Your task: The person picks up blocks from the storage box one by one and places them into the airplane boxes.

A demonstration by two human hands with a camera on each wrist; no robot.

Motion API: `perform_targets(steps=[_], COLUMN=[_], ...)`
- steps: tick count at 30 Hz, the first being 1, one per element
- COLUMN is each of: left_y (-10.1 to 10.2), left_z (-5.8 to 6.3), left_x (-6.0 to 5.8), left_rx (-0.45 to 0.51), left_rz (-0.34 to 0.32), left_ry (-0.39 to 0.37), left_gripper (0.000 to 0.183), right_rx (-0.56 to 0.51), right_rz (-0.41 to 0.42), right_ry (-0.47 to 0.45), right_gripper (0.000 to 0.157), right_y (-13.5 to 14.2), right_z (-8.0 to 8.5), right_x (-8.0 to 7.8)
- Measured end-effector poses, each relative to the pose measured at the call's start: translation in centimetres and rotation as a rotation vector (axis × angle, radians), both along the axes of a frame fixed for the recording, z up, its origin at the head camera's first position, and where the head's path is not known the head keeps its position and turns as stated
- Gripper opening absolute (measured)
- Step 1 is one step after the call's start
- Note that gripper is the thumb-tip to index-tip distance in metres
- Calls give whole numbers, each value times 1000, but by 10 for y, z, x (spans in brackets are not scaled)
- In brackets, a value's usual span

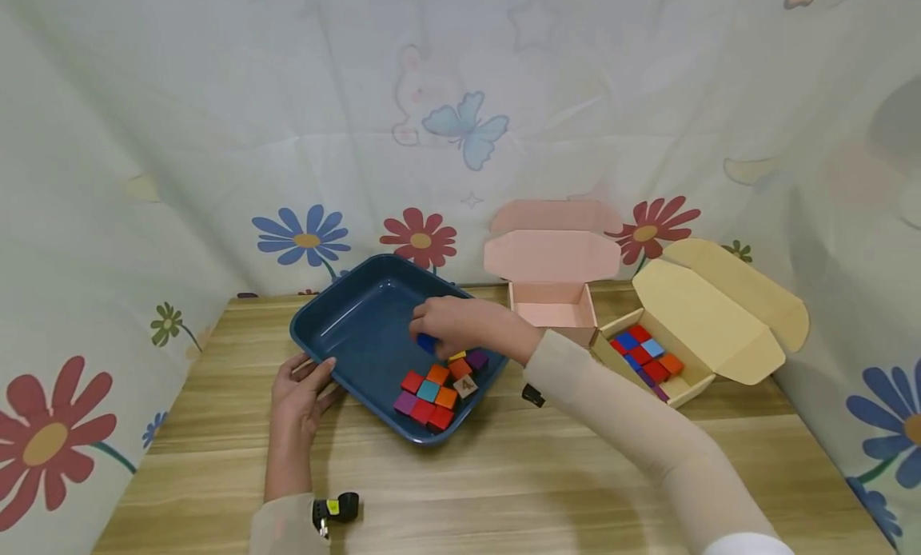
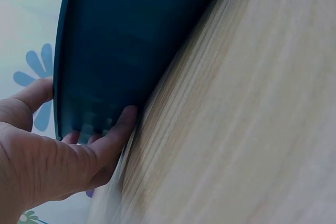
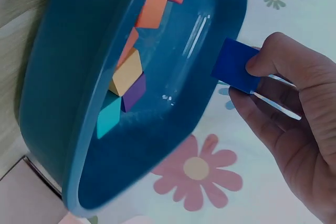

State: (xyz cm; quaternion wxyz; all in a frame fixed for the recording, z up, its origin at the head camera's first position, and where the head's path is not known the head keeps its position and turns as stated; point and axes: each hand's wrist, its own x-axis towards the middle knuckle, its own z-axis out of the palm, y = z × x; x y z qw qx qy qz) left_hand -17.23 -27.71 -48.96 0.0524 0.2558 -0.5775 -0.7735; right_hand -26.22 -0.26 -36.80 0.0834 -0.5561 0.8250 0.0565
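My right hand [image 1: 449,319] pinches a dark blue cube [image 3: 236,66] between thumb and fingers, above the inside of a deep blue tray [image 1: 345,315]. With its thumb at the rim and fingers against the outer wall, my left hand [image 2: 58,156] grips the tray's near left side. Several coloured cubes lie in the tray's near right part, among them a teal cube [image 1: 428,391], a purple cube [image 1: 405,402] and a wooden cube [image 1: 465,386] marked 4. In the right wrist view, the tray wall hides some cubes.
Behind the right forearm stands an open pink box [image 1: 550,313]. Farther right, an open yellow box [image 1: 692,393] holds several red, blue, orange and purple cubes. All this stands on a wooden table [image 1: 460,499], with a flowered curtain [image 1: 345,123] around its back and sides.
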Motion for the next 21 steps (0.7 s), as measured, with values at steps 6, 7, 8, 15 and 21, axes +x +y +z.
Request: perform_targets(steps=[6,7,8,15,21], left_y=[-1,-1,-1,0,0], left_z=[0,0,0,-2,2], left_x=[-2,-2,-2,-1,2], left_rx=[-11,-13,-11,2,-8], left_rz=[-4,-3,-2,4,-8], left_ry=[-4,-5,-7,-11,-3], left_gripper=[74,74,74,75,77], right_rx=[-52,-62,-69,-107,-147], right_rz=[16,17,19,22,-13], right_ry=[53,53,55,35,47], right_gripper=[36,36,36,34,35], right_y=[15,18,20,42,68], right_z=[4,4,4,3,-2], right_x=[7,8,8,9,7])
